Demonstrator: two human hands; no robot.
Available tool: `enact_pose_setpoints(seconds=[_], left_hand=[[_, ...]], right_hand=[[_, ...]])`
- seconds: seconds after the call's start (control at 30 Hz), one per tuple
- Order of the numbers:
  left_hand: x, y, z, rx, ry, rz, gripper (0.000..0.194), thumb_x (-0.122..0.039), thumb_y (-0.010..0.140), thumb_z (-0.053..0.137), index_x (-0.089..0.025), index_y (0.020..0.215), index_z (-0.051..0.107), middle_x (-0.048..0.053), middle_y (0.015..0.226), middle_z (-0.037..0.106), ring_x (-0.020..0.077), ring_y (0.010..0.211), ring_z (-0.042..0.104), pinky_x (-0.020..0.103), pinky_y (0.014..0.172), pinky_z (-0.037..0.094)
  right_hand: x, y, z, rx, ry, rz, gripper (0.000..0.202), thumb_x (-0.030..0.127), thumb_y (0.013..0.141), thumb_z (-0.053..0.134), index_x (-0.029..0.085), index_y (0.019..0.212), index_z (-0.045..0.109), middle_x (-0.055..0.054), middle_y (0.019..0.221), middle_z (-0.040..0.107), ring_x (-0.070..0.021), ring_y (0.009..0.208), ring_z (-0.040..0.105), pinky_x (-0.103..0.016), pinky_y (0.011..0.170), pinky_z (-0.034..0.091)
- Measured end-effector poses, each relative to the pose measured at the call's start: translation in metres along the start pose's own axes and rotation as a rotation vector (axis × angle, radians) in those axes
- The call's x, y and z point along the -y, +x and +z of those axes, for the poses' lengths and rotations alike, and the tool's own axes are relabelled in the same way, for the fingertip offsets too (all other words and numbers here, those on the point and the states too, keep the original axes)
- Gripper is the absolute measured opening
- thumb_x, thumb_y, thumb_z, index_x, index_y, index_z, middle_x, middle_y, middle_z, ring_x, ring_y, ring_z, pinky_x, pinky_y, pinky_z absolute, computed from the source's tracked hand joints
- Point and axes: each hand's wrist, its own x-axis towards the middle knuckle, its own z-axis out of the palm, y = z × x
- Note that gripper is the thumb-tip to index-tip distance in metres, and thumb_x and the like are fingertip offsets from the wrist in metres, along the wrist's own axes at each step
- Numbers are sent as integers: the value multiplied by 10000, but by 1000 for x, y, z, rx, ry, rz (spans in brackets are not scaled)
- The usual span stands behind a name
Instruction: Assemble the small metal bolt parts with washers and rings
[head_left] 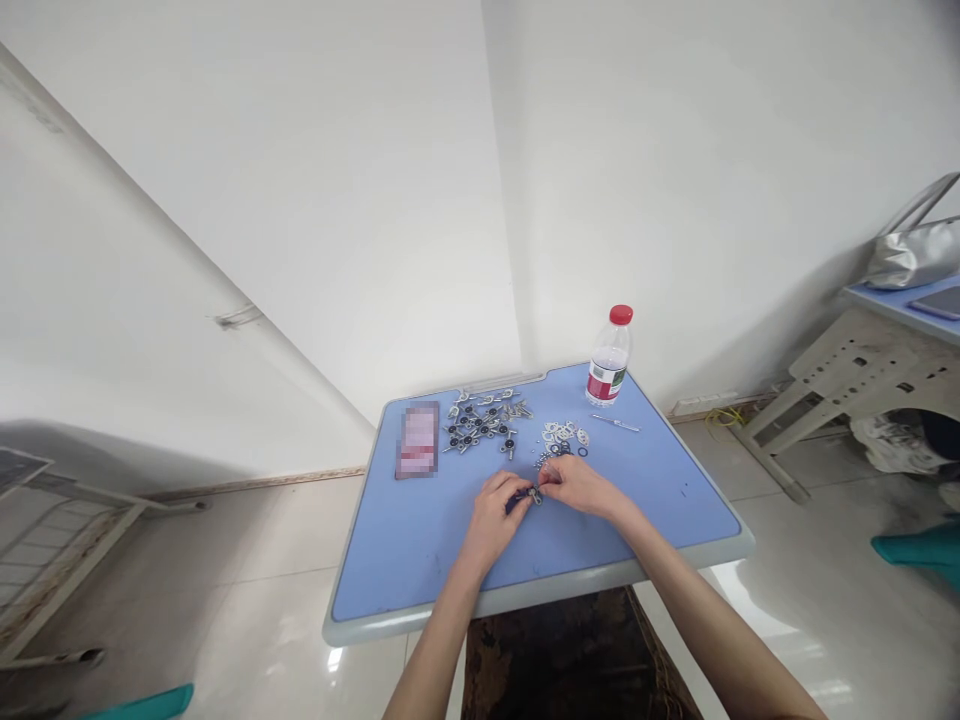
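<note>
Low over the front half of a blue tabletop (405, 560), my left hand (495, 512) has its fingers closed on a small metal part (535, 495) with a ring-shaped end. My right hand (574, 484) pinches at the same part from the other side; whatever is between its fingertips is too small to make out. Just beyond my right hand lie pale flat washers (562, 433), dark rings (583, 452) and tiny shiny pieces (541, 458). Further left is a cluster of metal parts with black round pieces (480, 428), beside bare metal pins (517, 410).
A phone (418, 440) with a blurred screen lies at the table's left. At the back right stands a red-capped water bottle (609, 358), with a thin pen-like tool (616, 423) before it. A white wall borders the far edge. Another desk (885, 310) with a silver bag (915, 255) is at right.
</note>
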Motion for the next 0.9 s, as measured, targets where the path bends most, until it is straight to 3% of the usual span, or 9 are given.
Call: enact_pose_setpoints(seconds=[0.27, 0.37, 0.5, 0.57, 0.67, 0.9], left_hand=[[-1, -1, -1, 2, -11, -13, 149, -177, 854, 586, -217, 962, 681, 55, 972, 644, 214, 945, 592, 359, 858, 491], [-1, -2, -3, 0, -54, -27, 223, -145, 832, 584, -223, 1021, 672, 45, 961, 638, 200, 915, 602, 353, 854, 498], [2, -1, -3, -37, -106, -34, 309, -118, 821, 557, -220, 1097, 647, 43, 966, 627, 179, 888, 608, 336, 840, 507], [4, -1, -3, -67, -115, -32, 312, -131, 824, 559, -223, 1109, 646, 43, 978, 629, 174, 884, 611, 324, 824, 510], [6, -1, -3, -112, -109, -29, 295, -156, 829, 575, -231, 1103, 656, 38, 969, 638, 174, 869, 617, 315, 793, 512], [6, -2, -4, -112, -98, -29, 266, -167, 849, 565, -220, 1095, 650, 49, 985, 627, 178, 876, 606, 326, 799, 507]], right_hand=[[3, -1, 0, -20, -65, -3, 110, 151, 736, 572, 171, 721, 679, 8, 640, 640, -133, 618, 544, -219, 583, 361], [-9, 2, -22, -120, -107, 63, 152, 198, 799, 542, 173, 797, 692, -10, 737, 687, -154, 699, 595, -225, 626, 398], [-30, 6, -59, -344, -249, 277, 217, 257, 863, 482, 156, 891, 673, -82, 852, 700, -206, 800, 613, -269, 666, 391], [-36, 9, -66, -389, -306, 362, 240, 337, 859, 525, 147, 883, 670, -121, 886, 701, -245, 827, 623, -292, 665, 389], [-39, 15, -61, -392, -351, 421, 270, 395, 822, 604, 144, 899, 671, -147, 909, 704, -281, 864, 639, -309, 680, 393], [-40, 24, -46, -375, -300, 416, 123, 245, 783, 638, 156, 865, 660, -107, 846, 698, -245, 835, 637, -271, 637, 357]])
